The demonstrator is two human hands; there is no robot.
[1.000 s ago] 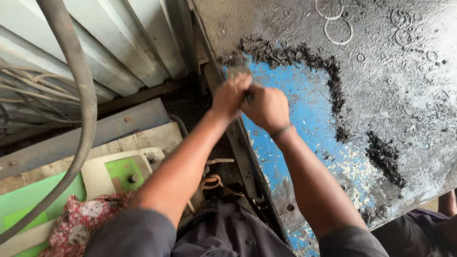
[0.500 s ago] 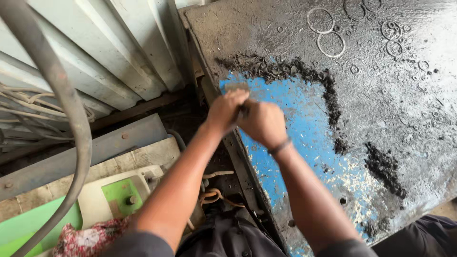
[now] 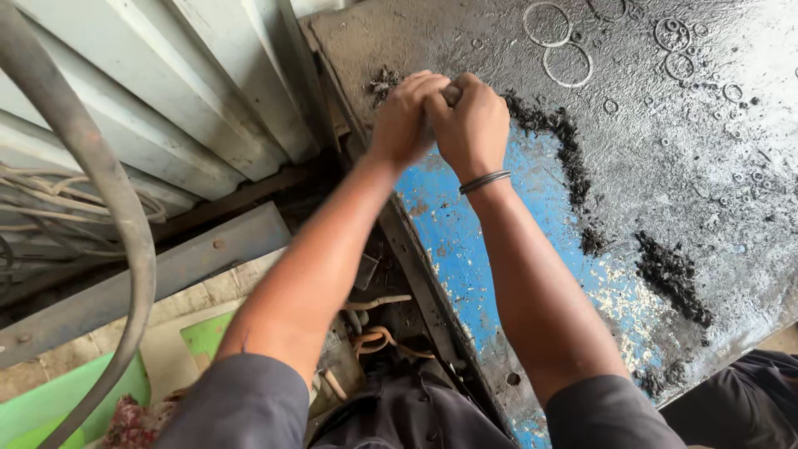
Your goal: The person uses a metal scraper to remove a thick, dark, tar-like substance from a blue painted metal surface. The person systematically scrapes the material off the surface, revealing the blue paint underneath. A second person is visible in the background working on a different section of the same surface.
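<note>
Nearest the camera, grey sleeves (image 3: 241, 407) cover both upper arms, and the bare forearms run up and away over a dark gap beside the work surface. Down in that gap lie a few pale orange hose loops (image 3: 378, 337), and off to the near left sits a flat green board (image 3: 62, 399) with a thick grey curved hose (image 3: 125, 241) sweeping across it.

Further up, both arms meet over the left edge of the grimy grey metal table (image 3: 706, 183), where a scraped-clean blue patch (image 3: 465, 241) shows through the black coating. A thin dark bracelet (image 3: 485, 180) circles the right wrist.

And there are the hands, pressed together. The left hand (image 3: 405, 116) is curled tight, fingers folded down, and the right hand (image 3: 472, 123) is fisted just beside it, touching. Between the knuckles peeks the dark rounded end of a tool handle (image 3: 451, 94), gripped by both fists; its working end is hidden under the hands, so what kind of tool it is cannot be told.

Just beyond the fists, a ridge of black scraped crumbs (image 3: 565, 141) borders the blue patch, with another heap (image 3: 673, 278) toward the table's near right edge. Far corner now: pale ring marks (image 3: 567, 65) on the grey surface, and corrugated white metal sheeting (image 3: 191, 91) stands along the left.
</note>
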